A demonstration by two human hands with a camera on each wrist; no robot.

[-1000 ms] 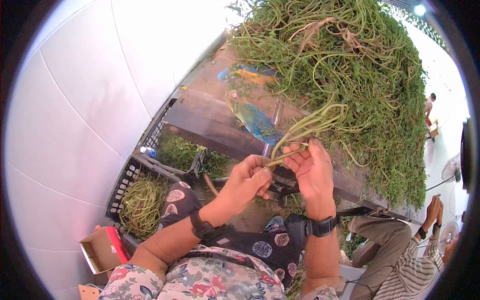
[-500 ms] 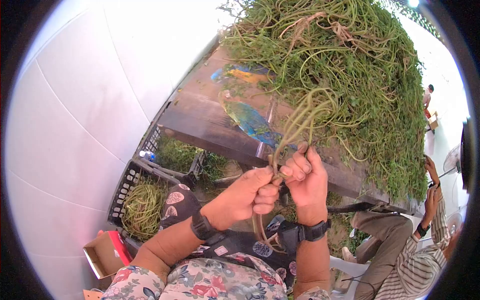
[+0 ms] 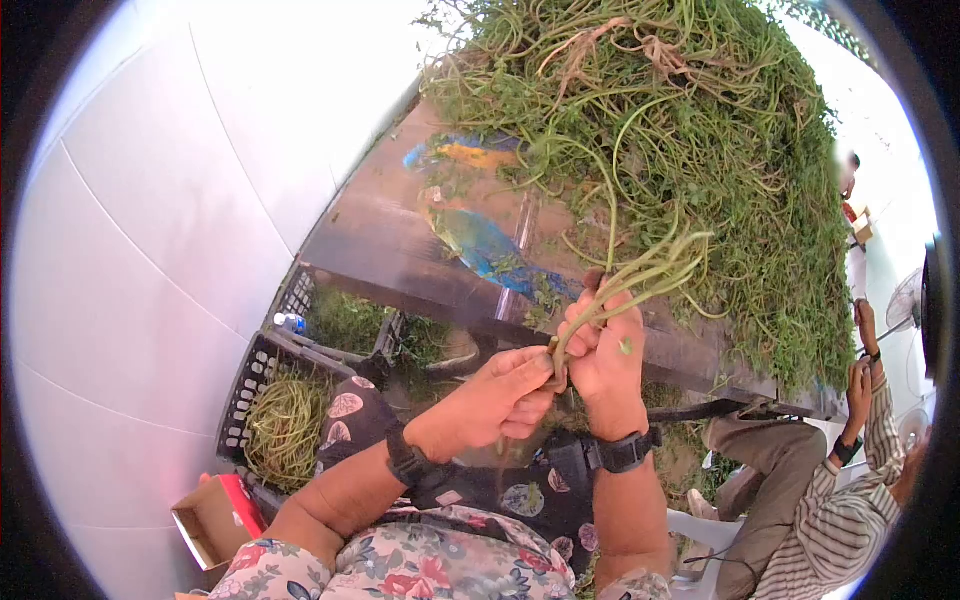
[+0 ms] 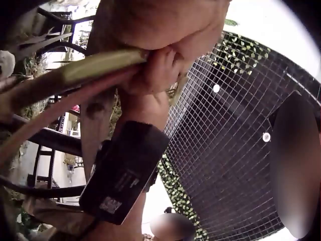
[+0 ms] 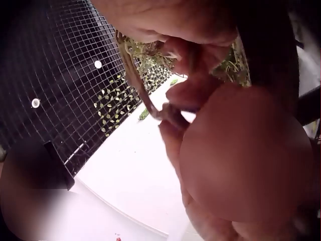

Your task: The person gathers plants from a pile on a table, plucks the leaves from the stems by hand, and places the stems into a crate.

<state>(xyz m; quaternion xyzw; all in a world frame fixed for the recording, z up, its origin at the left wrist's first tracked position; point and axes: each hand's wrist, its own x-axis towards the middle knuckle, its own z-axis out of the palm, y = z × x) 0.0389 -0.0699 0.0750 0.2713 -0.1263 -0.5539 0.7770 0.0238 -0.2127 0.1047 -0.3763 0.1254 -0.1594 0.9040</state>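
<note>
In the head view my left hand [image 3: 492, 395] grips the lower end of a small bunch of long green stems [image 3: 640, 278], its thumb lying along them. The bunch fans up and right across the fingers of my right hand [image 3: 605, 370]. That hand is right beside the left, fingers curled, pinching a single long stem [image 3: 612, 205] that runs up toward the heap of leafy stems [image 3: 700, 160]. Thick cut stem ends [image 4: 75, 75] stick out below the left hand in the left wrist view. A bent brownish stem [image 5: 143, 90] shows by the fingers in the right wrist view.
The heap covers much of a wooden table [image 3: 375, 215] with blue and yellow paint. A black crate [image 3: 250, 385] of bundled stems stands at left, near an open red box [image 3: 222, 520]. Another person in a striped sleeve [image 3: 880, 420] sits at the right.
The right hand's fingers have curled in from a more open pose. The bunch, upright half a second ago, now leans right over that hand. A single stem now stretches up from its fingertips.
</note>
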